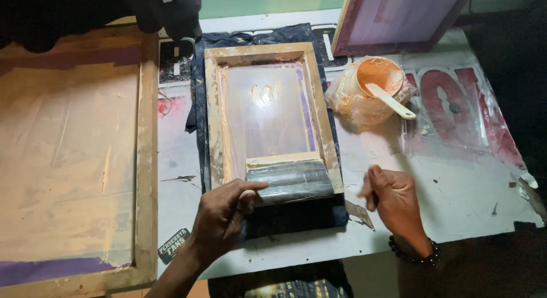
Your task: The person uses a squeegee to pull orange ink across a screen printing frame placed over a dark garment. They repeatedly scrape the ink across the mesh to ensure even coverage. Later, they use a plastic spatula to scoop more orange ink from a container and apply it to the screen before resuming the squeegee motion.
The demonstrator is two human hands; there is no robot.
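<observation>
In the head view, a small wooden screen-printing frame (272, 113) is seen lying flat on a dark blue cloth (296, 215), which is spread on the white, paint-stained counter (456, 201). A squeegee (289, 181) with a grey, ink-smeared blade is laid across the near end of the frame, inside its wooden border. The left hand (225, 215) is placed at the near left corner of the frame, its grip closed on the left end of the squeegee, the thumb pressed on top and the fingers curled beneath. The right hand (396, 201) is held above the counter just right of the frame, apart from it; its fingers are loosely curled and nothing can be made out in its grip. A beaded bracelet (413, 255) is worn on the right wrist.

Beyond the right hand, a tub of orange ink (379, 76) is set in a crumpled plastic bag, and a white spoon (390, 100) is rested in the tub. A larger wooden frame (145, 155) is laid at the left of the counter, and another frame with a purple mesh (399, 16) is propped at the far edge.
</observation>
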